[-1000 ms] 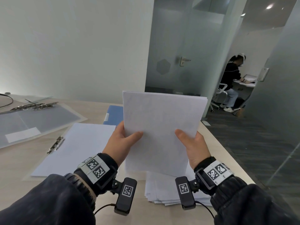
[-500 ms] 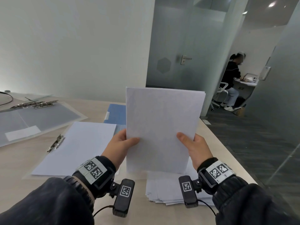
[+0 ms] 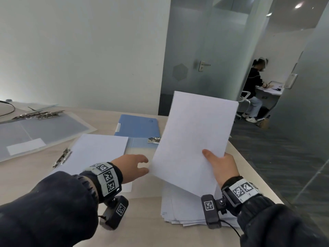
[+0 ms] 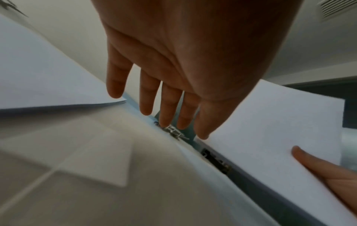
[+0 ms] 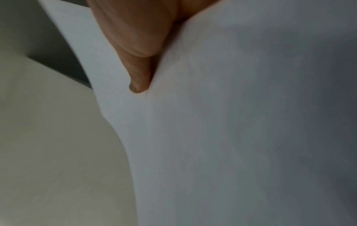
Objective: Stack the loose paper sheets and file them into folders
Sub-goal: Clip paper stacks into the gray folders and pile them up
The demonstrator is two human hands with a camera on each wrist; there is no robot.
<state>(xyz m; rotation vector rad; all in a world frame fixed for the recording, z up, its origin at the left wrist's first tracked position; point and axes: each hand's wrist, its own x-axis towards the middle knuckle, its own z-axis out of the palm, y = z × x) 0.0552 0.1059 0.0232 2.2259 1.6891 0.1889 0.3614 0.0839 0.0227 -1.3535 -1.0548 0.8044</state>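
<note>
A thin sheaf of paper (image 3: 194,138) was held tilted above the bench (image 3: 23,175), pinched at its lower right edge by the right hand (image 3: 221,165). The left hand (image 3: 130,167) was spread, empty, reaching toward the blue folder (image 3: 138,127). Light, floppy sheets were judged best supported along an edge.

Three folders (image 3: 137,124), two hands (image 3: 220,166).

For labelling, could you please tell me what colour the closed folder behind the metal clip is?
Light blue folder, clearest in the head view.
</note>
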